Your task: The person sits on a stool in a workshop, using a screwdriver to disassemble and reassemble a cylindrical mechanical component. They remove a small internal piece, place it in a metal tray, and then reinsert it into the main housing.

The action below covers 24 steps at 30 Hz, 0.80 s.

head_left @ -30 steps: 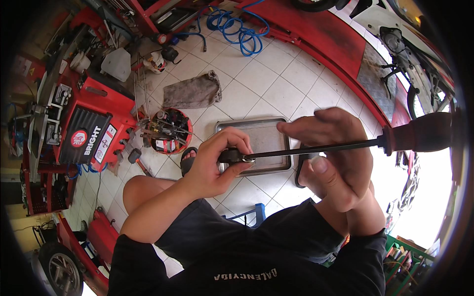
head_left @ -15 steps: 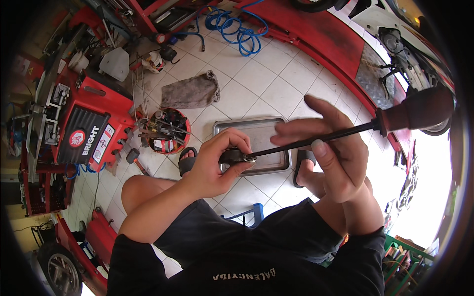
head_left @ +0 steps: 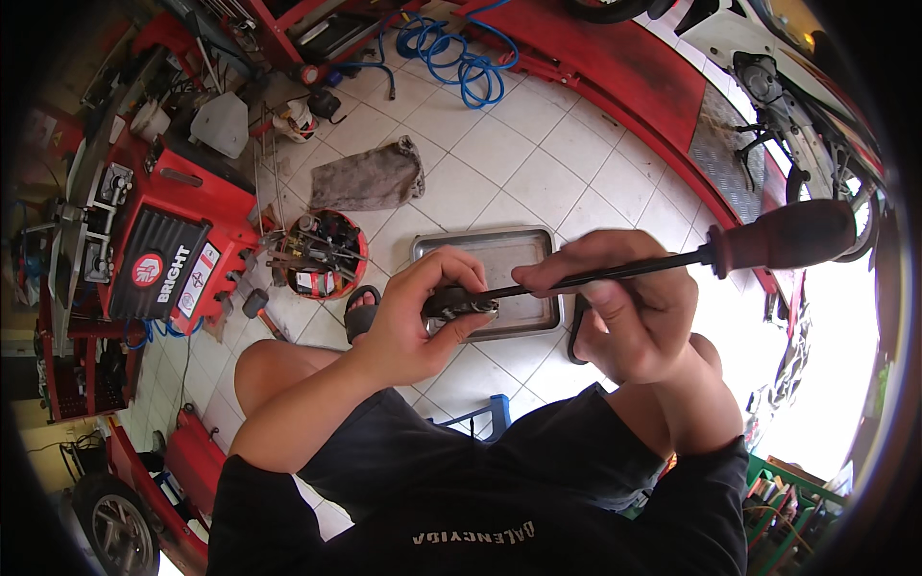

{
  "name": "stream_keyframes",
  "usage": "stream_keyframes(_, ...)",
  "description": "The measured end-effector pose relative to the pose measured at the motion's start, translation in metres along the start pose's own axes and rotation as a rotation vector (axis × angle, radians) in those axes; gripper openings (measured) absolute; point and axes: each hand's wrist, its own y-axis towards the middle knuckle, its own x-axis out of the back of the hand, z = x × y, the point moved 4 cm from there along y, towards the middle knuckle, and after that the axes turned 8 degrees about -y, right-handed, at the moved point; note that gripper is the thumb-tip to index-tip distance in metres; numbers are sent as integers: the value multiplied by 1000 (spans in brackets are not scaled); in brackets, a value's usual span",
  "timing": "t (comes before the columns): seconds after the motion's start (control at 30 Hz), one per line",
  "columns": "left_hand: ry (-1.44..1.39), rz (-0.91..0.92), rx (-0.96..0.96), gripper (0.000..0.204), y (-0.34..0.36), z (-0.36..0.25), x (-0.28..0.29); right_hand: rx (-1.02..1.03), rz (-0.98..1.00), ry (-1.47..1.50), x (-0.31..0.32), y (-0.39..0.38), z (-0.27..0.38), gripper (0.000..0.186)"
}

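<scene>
The left hand (head_left: 423, 312) is clamped on a small, dark, rounded part with a shiny metal edge (head_left: 451, 303), held above the left side of a shallow rectangular metal tray (head_left: 519, 254). A long screwdriver with a dark steel shaft and a reddish-brown bulbous handle (head_left: 687, 259) lies across the scene, its thin end at the part, its handle to the right. The right hand (head_left: 634, 312), apart from the left, has its thumb and fingers along the shaft; I cannot tell whether they grip it. Farther left on the white-tiled floor stands a round red basket of tools (head_left: 359, 240), with a crumpled grey cloth (head_left: 370, 175) beyond it.
</scene>
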Motion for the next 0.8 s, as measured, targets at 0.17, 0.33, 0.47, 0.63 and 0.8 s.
stream_keyframes(0.17, -147, 5, 121, 30, -3, 4, -5, 41, -117, 54, 5, -2, 3, 16)
stream_keyframes(0.33, -307, -113, 183, 30, -5, 20, 5, -24, -245, 156, 13, 2, 1, 17)
stream_keyframes(0.47, -365, -338, 168, 28, 1, 26, 31, 31, -149, 20, 31, 0, -9, 25)
stream_keyframes(0.63, -384, -478, 157, 30, -4, 30, 55, 98, -199, 46, 62, -7, -19, 36)
stream_keyframes(0.8, -340, -421, 261, 29, -22, 29, 66, -17, -679, 167, 82, -16, -32, 47)
